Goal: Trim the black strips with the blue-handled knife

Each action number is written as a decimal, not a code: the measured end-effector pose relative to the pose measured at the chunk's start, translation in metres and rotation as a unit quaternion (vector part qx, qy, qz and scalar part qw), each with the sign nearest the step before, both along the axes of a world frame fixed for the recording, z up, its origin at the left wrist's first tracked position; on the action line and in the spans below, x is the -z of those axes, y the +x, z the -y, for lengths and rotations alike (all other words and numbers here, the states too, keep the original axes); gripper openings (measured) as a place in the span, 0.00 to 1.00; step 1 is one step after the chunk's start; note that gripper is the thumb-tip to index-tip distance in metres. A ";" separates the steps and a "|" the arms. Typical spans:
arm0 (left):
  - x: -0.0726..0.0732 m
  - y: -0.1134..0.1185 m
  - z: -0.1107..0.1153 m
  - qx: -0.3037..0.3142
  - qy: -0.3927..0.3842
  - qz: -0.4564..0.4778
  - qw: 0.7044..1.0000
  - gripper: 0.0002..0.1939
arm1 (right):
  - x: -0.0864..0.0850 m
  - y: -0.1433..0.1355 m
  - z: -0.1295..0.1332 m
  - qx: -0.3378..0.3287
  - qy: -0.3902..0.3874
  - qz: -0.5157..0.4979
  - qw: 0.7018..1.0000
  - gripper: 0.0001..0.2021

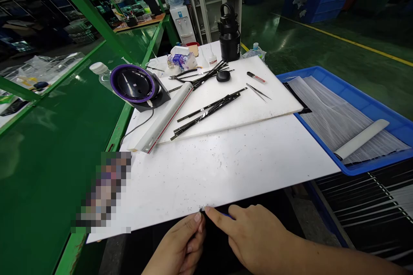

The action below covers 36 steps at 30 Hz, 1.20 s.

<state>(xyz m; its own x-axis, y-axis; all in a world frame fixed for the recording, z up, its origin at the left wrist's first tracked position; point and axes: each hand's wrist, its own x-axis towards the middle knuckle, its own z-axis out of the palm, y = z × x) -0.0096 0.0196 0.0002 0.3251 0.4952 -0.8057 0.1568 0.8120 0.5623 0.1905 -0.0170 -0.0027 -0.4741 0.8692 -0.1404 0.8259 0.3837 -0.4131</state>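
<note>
At the front edge of the white work surface (226,167), my left hand (183,240) is closed, pinching a tiny dark piece (201,210) between thumb and finger. My right hand (251,234) comes in from the right, its index fingertip beside that piece. A bit of a blue tool (228,215) shows under its curled fingers; the rest is hidden, so its kind cannot be made out. Small dark crumbs are scattered on the surface ahead of both hands. Farther off, several thin black strips (206,116) lie crossed on a white foam board (251,116).
A long white bar (166,118) lies left of the strips, near a purple-rimmed round device (132,84). Tweezers (258,93), a black case (223,76) and a black bottle (229,36) are farther back. A blue tray (338,167) stands at right.
</note>
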 end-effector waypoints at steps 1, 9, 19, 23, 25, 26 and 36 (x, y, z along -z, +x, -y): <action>-0.001 0.001 0.000 0.000 0.001 0.000 1.000 0.27 | -0.001 0.000 0.000 0.000 0.001 0.004 1.000 0.35; 0.000 -0.002 0.000 -0.011 -0.015 0.003 1.000 0.29 | -0.004 -0.010 0.003 -0.008 0.005 0.071 0.997 0.42; -0.002 0.010 0.010 -0.065 0.016 0.004 0.998 0.27 | -0.005 -0.010 0.008 0.021 -0.013 0.045 0.999 0.37; -0.002 0.015 0.013 -0.078 0.038 0.010 0.996 0.25 | -0.004 -0.011 0.010 0.020 -0.008 0.052 0.998 0.38; -0.003 0.016 0.013 -0.080 0.044 0.013 0.996 0.24 | -0.005 -0.013 0.009 0.014 -0.023 0.063 0.998 0.39; -0.003 0.016 0.012 -0.080 0.041 0.013 0.996 0.24 | -0.005 -0.014 0.009 0.010 -0.032 0.071 0.997 0.39; -0.004 0.006 0.008 -0.091 -0.022 0.036 0.995 0.24 | -0.004 -0.013 0.010 0.021 -0.029 0.054 0.998 0.38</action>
<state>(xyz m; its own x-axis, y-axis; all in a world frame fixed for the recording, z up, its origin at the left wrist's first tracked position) -0.0037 0.0114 0.0037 0.2910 0.5166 -0.8052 -0.0355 0.8469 0.5305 0.1778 -0.0270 0.0014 -0.4161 0.8771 -0.2401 0.8820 0.3250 -0.3412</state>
